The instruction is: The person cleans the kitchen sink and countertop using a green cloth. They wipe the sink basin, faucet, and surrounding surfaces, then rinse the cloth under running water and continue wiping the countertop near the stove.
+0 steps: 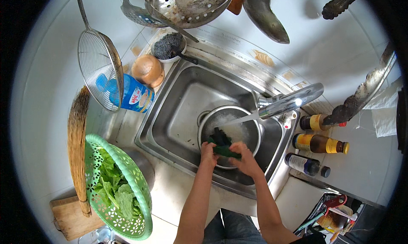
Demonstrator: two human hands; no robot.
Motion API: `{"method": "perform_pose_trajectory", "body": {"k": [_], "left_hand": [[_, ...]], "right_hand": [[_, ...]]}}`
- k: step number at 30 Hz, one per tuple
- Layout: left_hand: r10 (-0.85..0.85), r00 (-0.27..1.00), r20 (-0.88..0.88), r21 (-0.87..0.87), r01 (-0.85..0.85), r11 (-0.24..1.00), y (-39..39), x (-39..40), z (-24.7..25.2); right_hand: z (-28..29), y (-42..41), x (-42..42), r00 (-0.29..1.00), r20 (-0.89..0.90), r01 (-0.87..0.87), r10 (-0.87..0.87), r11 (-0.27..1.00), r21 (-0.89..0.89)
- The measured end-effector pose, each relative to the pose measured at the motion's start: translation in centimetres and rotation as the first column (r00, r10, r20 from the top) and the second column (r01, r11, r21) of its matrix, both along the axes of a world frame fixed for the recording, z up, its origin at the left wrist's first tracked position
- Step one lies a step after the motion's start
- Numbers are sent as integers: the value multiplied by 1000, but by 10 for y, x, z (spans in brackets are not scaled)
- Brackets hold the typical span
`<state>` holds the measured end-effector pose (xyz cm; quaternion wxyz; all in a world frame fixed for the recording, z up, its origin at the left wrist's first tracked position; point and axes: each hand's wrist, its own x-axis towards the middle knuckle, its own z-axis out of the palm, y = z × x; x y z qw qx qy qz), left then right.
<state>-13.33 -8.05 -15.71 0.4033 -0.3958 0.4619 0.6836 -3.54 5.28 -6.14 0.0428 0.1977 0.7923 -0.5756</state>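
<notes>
Both hands are over a round metal basin (259, 137) inside the stainless steel sink (188, 97). My left hand (208, 153) grips the left end of a dark green, limp piece (224, 151). My right hand (244, 158) has its fingers on the other end. A blackish part of it sticks up beyond my fingers; whether it is a leaf or a cloth I cannot tell. Water runs from the chrome faucet (291, 100) into the basin, just past the hands. The water in the basin looks churned.
On the left, a green plastic basket (145, 180) holds leafy greens (119, 193), beside a straw brush (76, 148) and wooden board (75, 217). A blue detergent bottle (137, 95) stands by the sink. Bottles (318, 143) line the right. A wire strainer (95, 65) and ladle (266, 17) hang around.
</notes>
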Motion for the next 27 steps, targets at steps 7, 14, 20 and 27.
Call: {"method": "perform_pose_trajectory", "body": {"k": [7, 14, 20, 27], "left_hand": [[63, 995, -75, 10, -62, 998, -2, 6, 35], [-115, 966, -231, 14, 121, 993, -17, -1, 45], [-67, 972, -226, -110, 43, 993, -27, -7, 56], [-115, 962, -246, -240, 54, 969, -10, 25, 16]], "right_hand": [[-95, 36, 3, 890, 332, 333, -312, 943, -5], [-127, 54, 0, 776, 624, 394, -94, 845, -362], [-77, 74, -3, 828, 101, 556, -552, 784, -276], [-96, 73, -17, 969, 205, -17, -137, 792, 610]]}}
